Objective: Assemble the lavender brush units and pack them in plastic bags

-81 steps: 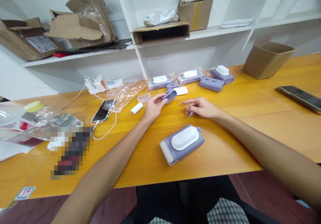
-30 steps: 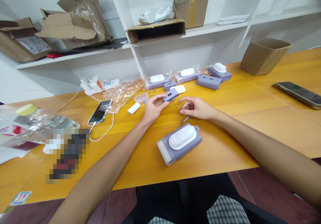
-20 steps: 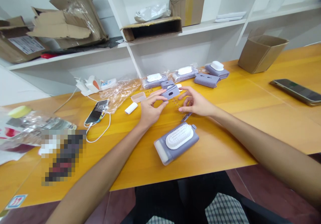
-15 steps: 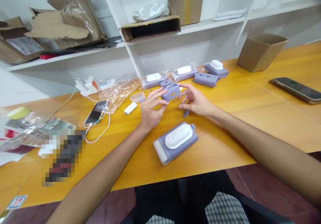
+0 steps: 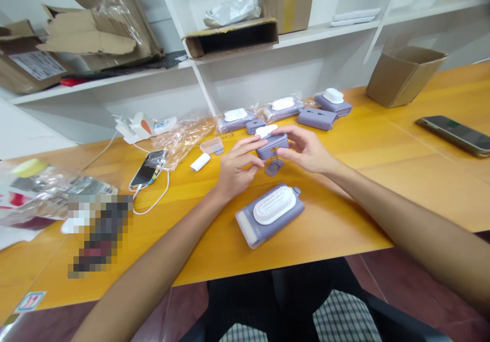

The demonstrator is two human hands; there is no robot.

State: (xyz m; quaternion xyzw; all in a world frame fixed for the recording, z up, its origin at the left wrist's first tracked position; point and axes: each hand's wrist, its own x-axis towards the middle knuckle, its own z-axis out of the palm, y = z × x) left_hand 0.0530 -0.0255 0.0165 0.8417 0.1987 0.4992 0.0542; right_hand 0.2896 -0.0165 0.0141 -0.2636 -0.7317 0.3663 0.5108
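A purple-grey plastic housing point(image 5: 268, 148) with a slot in its side is held between both hands just above the table. My left hand point(image 5: 238, 171) grips its left end, and my right hand point(image 5: 308, 150) has fingers on top and the thumb at the front. Below it lies a small purple plastic piece point(image 5: 274, 167) with thin springs by it. Behind the housing a white oval part point(image 5: 265, 130) shows in part. Nearer me lies a purple scrubbing brush point(image 5: 274, 205), white bristles up, with a clear end.
More purple brush units point(image 5: 283, 104) and another housing point(image 5: 317, 118) line the back. A white piece point(image 5: 200, 162) and clear tray point(image 5: 211, 145) lie left. A charging phone point(image 5: 148, 168), a second phone point(image 5: 455, 132) and a cardboard box point(image 5: 403, 76) also occupy the table.
My right hand has moved left and up and now grips the housing too. The housing has shifted slightly right and down, and the small purple piece now shows beneath it.
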